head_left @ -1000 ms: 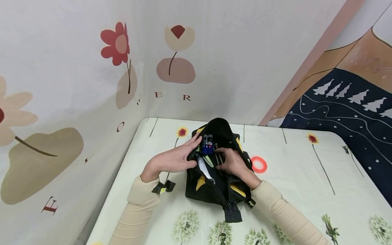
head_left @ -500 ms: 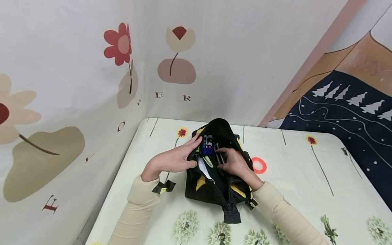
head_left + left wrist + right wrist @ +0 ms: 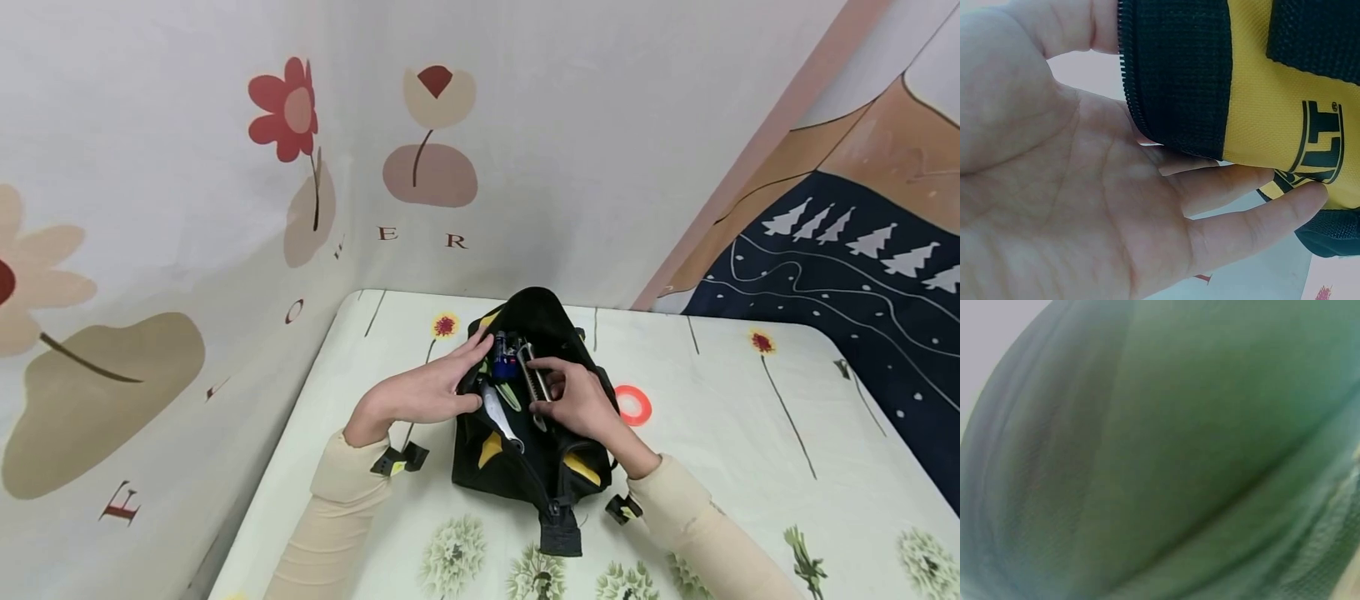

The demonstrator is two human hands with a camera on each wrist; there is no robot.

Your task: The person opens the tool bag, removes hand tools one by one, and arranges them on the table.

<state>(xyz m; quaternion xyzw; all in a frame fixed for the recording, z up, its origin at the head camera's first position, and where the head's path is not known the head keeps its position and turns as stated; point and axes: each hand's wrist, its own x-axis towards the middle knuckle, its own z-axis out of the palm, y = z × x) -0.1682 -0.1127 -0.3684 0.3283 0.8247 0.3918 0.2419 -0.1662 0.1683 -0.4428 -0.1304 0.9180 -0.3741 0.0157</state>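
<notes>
Left grip (image 3: 429, 387) straight-fingered, right grip (image 3: 579, 402) pinching, sleeved forearms (image 3: 332, 517) slanting inward

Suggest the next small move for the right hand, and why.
Probably lift the metal tool straight up out of the bag: the right hand pinches it between thumb and fingers, the mouth is open, and the left hand rests against the bag's side, which should keep it steady.

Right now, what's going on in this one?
A person works at an open black-and-yellow bag on a flower-printed cloth. The right hand pinches a slim metallic tool in the bag's mouth; the left hand, fingers straight, rests against the bag's side. Blue cylinders sit inside, and a red ring lies beside the bag.
</notes>
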